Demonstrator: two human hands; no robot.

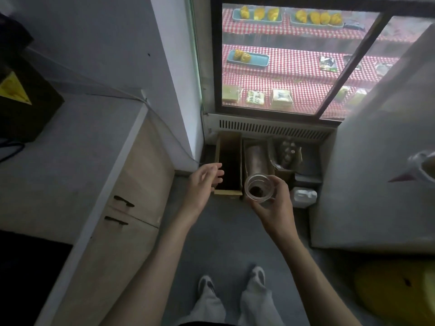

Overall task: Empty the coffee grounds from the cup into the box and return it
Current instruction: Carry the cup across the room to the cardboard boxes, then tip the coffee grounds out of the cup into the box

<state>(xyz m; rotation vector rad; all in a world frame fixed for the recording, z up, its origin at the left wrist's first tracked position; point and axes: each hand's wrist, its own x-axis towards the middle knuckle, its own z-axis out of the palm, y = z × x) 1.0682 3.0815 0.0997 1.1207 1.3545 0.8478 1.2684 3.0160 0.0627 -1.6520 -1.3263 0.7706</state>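
Observation:
A clear plastic cup (pixel 259 188) with dark coffee grounds at its bottom is held upright in my right hand (pixel 274 203), just right of the box. The box (pixel 229 192) is a narrow brown cardboard carton standing on the floor below a display fridge, open at the top and dark with grounds inside. My left hand (pixel 203 182) hovers at the box's left wall, fingers spread, holding nothing.
To the right of the box stand another carton (pixel 256 156) holding a sleeve of cups, a bag of items (pixel 286 151) and a white jug (pixel 303 196). A wooden counter with drawers (pixel 131 184) lies left, a white counter (pixel 376 184) right. The fridge's glass door (pixel 294 60) is ahead.

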